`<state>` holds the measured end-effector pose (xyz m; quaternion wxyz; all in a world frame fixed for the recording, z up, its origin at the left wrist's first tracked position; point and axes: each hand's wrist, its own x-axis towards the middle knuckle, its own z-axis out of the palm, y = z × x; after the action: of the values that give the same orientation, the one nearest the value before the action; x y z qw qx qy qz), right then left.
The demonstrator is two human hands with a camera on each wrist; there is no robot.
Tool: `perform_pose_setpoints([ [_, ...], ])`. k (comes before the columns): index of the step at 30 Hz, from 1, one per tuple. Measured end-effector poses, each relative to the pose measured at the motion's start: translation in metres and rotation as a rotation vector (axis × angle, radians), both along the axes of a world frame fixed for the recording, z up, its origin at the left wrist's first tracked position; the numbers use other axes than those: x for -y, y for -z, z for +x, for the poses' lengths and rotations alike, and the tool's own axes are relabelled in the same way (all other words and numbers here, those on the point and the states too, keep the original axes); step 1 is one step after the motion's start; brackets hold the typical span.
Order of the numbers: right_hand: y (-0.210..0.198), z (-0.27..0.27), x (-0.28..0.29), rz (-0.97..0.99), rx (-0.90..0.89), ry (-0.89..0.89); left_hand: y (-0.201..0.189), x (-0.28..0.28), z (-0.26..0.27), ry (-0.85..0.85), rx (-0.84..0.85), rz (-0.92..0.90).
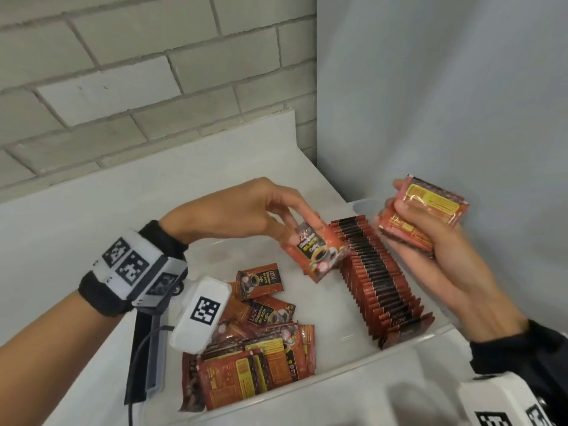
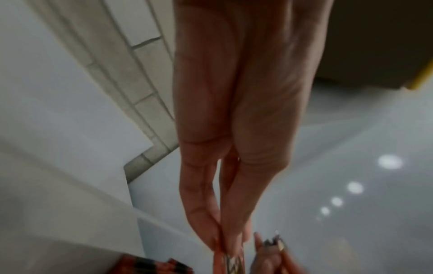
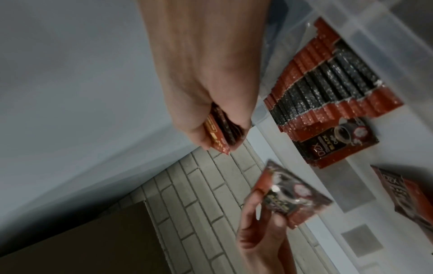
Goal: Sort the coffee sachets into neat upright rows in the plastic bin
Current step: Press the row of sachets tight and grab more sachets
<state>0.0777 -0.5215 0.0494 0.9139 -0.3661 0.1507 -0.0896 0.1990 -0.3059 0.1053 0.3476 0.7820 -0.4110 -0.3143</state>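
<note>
Pinching one coffee sachet [image 1: 316,252] by its upper edge, my left hand [image 1: 246,210] holds it tilted above the plastic bin [image 1: 347,373], front face toward me, just beside the far end of the upright row [image 1: 379,278]. My left fingers [image 2: 206,213] are curled down onto that sachet with the thumb on the other side; in the left wrist view the packet only shows as a blurred sliver at the fingertips. My right hand [image 1: 439,250] is raised over the bin's far right corner and grips a small stack of sachets [image 1: 427,213], backs with the yellow label panels facing up, thumb across the top and the fingers wrapped underneath. From the right wrist view the stack [image 3: 220,129] sits edge-on in that grip.

Inside the bin, the finished row runs along the right wall from the near side to the far side, packets standing on edge and packed tight, their dark centre stripes lined up. On the left side of the bin lies a loose pile of sachets [image 1: 255,358], some face up, some face down, overlapping at odd angles. The bin sits on a white tabletop [image 1: 92,226] against a pale brick wall [image 1: 123,72], with a plain grey-blue wall [image 1: 445,87] to the right. Both wrists carry strapped camera units [image 1: 135,272] with black-and-white markers.
</note>
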Motion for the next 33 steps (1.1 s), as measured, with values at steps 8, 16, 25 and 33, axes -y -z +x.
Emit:
perform_pose_setpoints([
  [8,0.001,-0.001,0.000,0.084,0.061,-0.023,0.055,0.034,-0.001,0.292,0.469,0.298],
  [16,0.002,-0.002,0.002,0.077,0.051,-0.028,0.060,0.042,-0.007,0.296,0.636,0.282],
  [25,0.005,0.000,0.002,0.022,-0.011,-0.052,0.070,0.041,-0.010,0.149,0.391,0.191],
  [33,0.007,0.000,0.001,-0.086,-0.063,-0.140,0.063,0.033,-0.008,0.235,0.612,0.063],
])
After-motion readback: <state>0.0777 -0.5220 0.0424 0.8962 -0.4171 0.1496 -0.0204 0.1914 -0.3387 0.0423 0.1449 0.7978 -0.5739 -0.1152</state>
